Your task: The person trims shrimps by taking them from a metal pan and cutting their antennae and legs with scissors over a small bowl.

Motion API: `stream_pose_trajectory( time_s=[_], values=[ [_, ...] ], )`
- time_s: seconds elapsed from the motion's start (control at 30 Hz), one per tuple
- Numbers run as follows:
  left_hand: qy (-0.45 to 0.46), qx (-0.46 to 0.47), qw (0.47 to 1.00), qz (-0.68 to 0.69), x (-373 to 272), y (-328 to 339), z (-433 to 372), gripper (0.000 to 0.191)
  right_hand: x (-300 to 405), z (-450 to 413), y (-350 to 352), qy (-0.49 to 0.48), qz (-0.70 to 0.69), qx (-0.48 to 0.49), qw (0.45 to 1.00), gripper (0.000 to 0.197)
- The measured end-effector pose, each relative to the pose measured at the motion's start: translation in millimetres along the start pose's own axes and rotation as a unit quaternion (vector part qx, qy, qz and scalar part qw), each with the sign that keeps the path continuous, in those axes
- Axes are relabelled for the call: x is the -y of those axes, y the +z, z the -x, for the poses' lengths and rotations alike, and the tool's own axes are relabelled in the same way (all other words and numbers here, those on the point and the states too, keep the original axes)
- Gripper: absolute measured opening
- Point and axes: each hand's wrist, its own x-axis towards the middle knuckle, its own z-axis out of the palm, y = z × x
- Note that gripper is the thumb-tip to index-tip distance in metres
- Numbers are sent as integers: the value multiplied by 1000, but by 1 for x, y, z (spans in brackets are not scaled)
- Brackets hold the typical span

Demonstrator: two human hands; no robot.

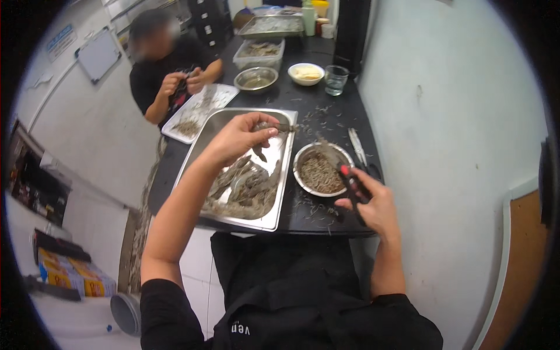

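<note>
Pinched between thumb and fingers, a raw grey shrimp (286,127) is held in my left hand (240,136) above a deep stainless steel pan (284,205). More whole raw shrimp (249,186) lie heaped in the near part of that pan. My right hand (379,205) grips a pair of scissors (348,176) with black handles and a red spot near the pivot. Their blurred blades reach over a round metal bowl (299,183). Thin shrimp trimmings (321,175) fill much of the bowl.
A second pair of scissors (358,146) lies right of the bowl. Trimmings litter the black table (302,98). Across it are a white tray (227,92), metal bowl (256,79), plastic tub (259,54), white bowl (306,75) and glass (336,81). A co-worker (175,78) handles something at left.
</note>
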Motion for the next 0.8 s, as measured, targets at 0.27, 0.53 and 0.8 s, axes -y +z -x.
stream_pose_trajectory(
  time_s=[0.27, 0.53, 0.8],
  values=[
    [51, -32, 997, -40, 35, 40, -33, 22, 0, -3, -6, 7, 40, 33, 999, 76],
    [60, -7, 998, -31, 58, 35, -39, 27, -9, -11, 0, 16, 65, 50, 996, 75],
    [37, 7, 999, 1, 57, 43, -35, 27, -15, -11, 2, 33, 77, 58, 995, 74]
  ],
)
